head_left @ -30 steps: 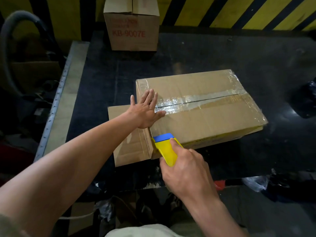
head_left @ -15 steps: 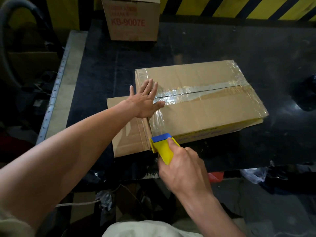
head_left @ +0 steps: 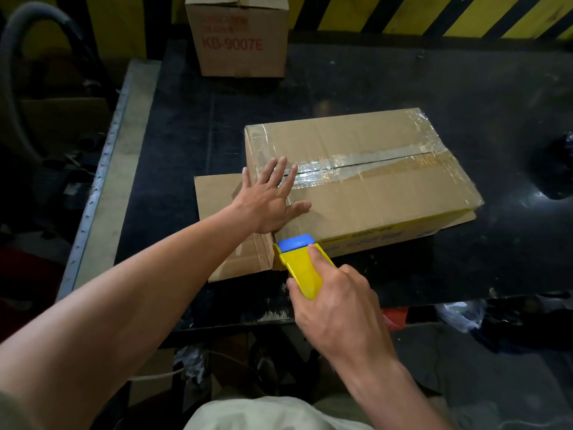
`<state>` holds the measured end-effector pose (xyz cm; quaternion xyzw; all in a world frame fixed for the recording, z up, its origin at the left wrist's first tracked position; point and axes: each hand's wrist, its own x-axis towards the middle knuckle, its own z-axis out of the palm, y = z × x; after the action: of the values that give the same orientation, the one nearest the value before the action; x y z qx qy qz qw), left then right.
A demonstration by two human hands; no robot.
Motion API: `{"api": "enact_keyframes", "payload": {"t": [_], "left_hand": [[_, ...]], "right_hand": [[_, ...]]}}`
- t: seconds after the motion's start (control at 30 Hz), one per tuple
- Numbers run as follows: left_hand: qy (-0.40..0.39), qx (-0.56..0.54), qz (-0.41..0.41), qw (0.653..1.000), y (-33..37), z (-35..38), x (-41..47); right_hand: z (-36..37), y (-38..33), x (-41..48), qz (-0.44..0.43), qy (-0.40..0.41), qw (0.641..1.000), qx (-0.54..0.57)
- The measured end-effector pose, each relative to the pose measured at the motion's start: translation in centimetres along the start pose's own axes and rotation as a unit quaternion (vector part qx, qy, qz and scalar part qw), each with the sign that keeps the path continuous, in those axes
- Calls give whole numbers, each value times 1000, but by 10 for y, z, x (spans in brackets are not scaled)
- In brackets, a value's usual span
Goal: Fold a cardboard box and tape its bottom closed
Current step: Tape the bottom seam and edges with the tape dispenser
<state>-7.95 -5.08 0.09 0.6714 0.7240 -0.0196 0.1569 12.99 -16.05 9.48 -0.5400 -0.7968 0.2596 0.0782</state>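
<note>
A brown cardboard box (head_left: 372, 187) lies flat on the black table (head_left: 465, 97), its closed flaps facing up. Clear tape (head_left: 356, 167) runs along the centre seam and over the right end. My left hand (head_left: 269, 197) presses flat, fingers spread, on the box's left end over the seam. My right hand (head_left: 335, 308) grips a yellow tape dispenser with a blue head (head_left: 299, 262), held against the box's near left corner. A loose flap (head_left: 223, 225) sticks out to the left at table level.
A second carton (head_left: 238, 35) printed KB-9007E stands at the back of the table. A metal strip (head_left: 99, 181) edges the table's left side, with a dark hose (head_left: 18, 72) beyond it. Bags and clutter lie on the floor in front.
The dispenser has stayed at the box's near left corner, shifting only slightly along the edge. My left hand keeps pressing on the same spot.
</note>
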Motion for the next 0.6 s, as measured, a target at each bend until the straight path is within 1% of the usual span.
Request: {"api": "enact_keyframes", "payload": {"t": [0.23,0.6], "left_hand": [[-13,-1,-1,1000,-1,-1,1],[-15,9,2,1000,0,1,1]], "right_hand": [[2,6,-22,12,-12,1000,4],[1,2,3,56,-49,997,-14]]}}
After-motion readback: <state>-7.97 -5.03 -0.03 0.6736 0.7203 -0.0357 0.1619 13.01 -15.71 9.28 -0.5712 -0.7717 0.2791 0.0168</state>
